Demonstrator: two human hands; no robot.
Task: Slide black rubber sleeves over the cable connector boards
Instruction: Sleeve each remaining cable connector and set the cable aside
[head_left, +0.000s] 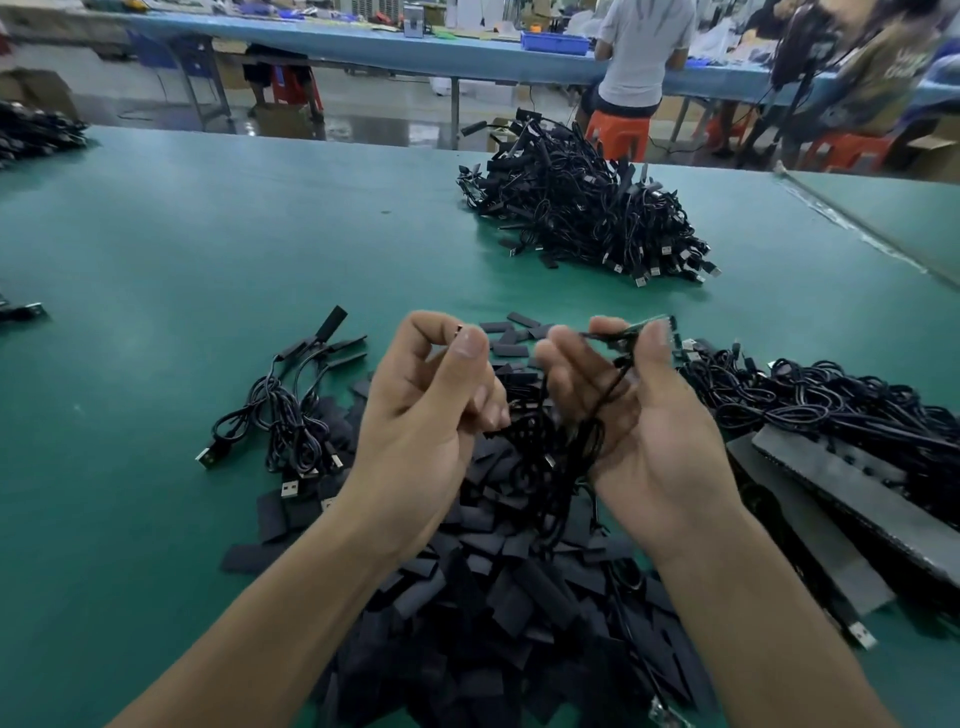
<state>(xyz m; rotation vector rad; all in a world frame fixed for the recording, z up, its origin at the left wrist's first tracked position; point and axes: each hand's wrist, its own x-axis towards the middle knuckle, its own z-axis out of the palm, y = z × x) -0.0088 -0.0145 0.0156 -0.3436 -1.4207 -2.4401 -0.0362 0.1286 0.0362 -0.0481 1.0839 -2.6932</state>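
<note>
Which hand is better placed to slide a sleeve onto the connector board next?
Left, likely. The left hand pinches a small dark piece, apparently a sleeve, while the right hand holds the connector board level with it.

table (208, 249): matt green mat, smooth
sleeves (498, 597): matt black rubber
cables (582, 208): slightly glossy black plastic
USB plugs (291, 488): shiny metal

The bench (208, 249) is lying bare on the left and in the middle, leaving room to reach. A pile of black sleeves (493, 597) is covering the near part. A big cable heap (587, 208) is blocking the far side, and a cable tangle (831, 405) is crowding the right.
</note>
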